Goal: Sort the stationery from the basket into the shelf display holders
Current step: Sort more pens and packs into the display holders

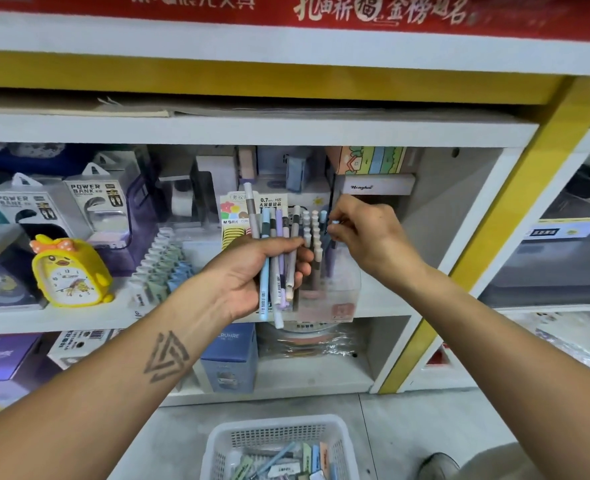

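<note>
Right hand (362, 233) pinches one pen (333, 237) upright, the clear holder (335, 292) directly below it. Left hand (262, 271) grips the pen bunch (276, 258) just beside, also upright.

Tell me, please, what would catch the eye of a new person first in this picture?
First, the left hand at the centre, gripping a bunch of pastel pens before the shelf. Beside it, the right hand pinches one pen over the clear pen holder. A yellow duck clock stands at left, and a white basket sits on the floor below.
</note>
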